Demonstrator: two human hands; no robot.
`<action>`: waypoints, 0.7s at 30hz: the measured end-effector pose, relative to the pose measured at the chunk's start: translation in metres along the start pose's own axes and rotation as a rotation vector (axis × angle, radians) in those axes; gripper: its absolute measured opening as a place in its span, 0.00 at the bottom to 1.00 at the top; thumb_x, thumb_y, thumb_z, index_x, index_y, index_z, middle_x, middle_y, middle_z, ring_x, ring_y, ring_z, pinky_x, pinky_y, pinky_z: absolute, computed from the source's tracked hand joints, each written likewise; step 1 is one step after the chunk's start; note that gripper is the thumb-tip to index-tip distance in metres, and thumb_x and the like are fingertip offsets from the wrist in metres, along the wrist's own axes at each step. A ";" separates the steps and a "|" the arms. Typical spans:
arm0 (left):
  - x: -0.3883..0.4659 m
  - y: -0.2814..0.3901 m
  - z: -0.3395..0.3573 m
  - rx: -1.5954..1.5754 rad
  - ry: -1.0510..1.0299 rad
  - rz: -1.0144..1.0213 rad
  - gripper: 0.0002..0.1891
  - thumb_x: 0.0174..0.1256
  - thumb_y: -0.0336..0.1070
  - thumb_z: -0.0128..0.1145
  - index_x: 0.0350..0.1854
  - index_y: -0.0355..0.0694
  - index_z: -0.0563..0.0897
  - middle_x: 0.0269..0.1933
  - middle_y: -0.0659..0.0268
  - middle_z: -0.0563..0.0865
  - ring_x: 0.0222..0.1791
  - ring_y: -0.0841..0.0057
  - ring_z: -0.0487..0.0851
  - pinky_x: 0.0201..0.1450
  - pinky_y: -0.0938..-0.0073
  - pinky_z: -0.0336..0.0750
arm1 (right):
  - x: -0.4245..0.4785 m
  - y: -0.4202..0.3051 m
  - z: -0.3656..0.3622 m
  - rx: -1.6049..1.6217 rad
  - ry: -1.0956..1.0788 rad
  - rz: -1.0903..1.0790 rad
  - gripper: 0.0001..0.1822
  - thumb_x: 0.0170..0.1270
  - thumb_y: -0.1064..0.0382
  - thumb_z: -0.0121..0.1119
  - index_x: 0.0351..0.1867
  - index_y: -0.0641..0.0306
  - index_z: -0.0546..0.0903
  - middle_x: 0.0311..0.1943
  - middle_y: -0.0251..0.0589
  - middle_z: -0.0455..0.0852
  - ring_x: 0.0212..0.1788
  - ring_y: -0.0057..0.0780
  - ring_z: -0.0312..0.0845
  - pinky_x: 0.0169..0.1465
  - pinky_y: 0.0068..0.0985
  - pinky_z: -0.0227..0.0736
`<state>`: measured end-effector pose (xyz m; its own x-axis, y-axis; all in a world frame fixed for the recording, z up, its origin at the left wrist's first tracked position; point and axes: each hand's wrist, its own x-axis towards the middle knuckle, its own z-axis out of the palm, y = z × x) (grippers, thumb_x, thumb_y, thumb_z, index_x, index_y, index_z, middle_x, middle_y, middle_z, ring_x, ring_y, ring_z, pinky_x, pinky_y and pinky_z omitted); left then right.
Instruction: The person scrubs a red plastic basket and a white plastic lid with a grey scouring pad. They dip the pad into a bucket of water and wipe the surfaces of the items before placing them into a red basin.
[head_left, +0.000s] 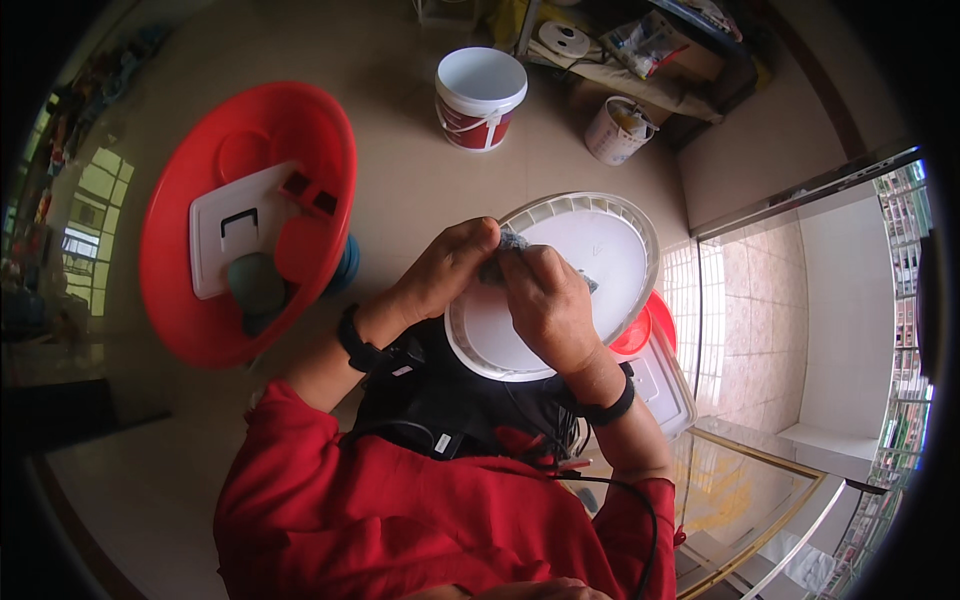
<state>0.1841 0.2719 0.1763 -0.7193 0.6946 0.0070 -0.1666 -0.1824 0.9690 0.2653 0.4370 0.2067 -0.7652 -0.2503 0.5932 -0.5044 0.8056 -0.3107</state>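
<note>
A round white plastic lid (611, 259) with a ribbed rim lies tilted above my lap, its inner side facing up. My left hand (442, 274) grips its left edge, with the thumb along the rim; the other fingers are mostly hidden. Bunched in my right hand (551, 311) is a grey-blue cloth (513, 241), pressed to the lid near that same edge. Part of the cloth shows beyond the right knuckles. Both hands nearly meet there.
To the left, a large red basin (172, 247) holds a white rectangular lid (214, 259) and other plastic ware. A white-and-red bucket (480, 97) and a smaller bin (619, 131) stand ahead. More plastic lids (664, 382) lie at right, beside a glass sliding door (699, 315).
</note>
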 end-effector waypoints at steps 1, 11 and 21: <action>-0.001 -0.001 -0.003 0.012 -0.008 -0.013 0.26 0.78 0.63 0.45 0.39 0.42 0.77 0.34 0.76 0.76 0.38 0.87 0.72 0.43 0.82 0.71 | -0.002 -0.001 0.000 0.004 -0.004 0.003 0.20 0.49 0.76 0.62 0.47 0.67 0.83 0.37 0.44 0.77 0.35 0.42 0.80 0.35 0.37 0.78; -0.006 0.024 0.017 0.437 -0.048 0.256 0.26 0.75 0.59 0.53 0.44 0.34 0.79 0.36 0.59 0.82 0.38 0.74 0.80 0.45 0.69 0.75 | -0.006 -0.006 -0.024 -0.047 0.234 0.103 0.33 0.43 0.79 0.66 0.58 0.62 0.82 0.41 0.47 0.77 0.38 0.42 0.79 0.38 0.35 0.78; -0.021 0.030 0.008 0.306 -0.059 0.115 0.34 0.71 0.69 0.51 0.49 0.34 0.79 0.36 0.65 0.79 0.37 0.80 0.76 0.43 0.75 0.72 | -0.002 0.037 -0.042 -0.227 0.491 0.380 0.09 0.63 0.74 0.62 0.45 0.70 0.83 0.41 0.49 0.79 0.43 0.45 0.77 0.50 0.34 0.74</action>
<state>0.1994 0.2574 0.2075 -0.6799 0.7223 0.1268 0.1303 -0.0512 0.9902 0.2648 0.4898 0.2253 -0.5744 0.3049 0.7596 -0.0967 0.8963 -0.4329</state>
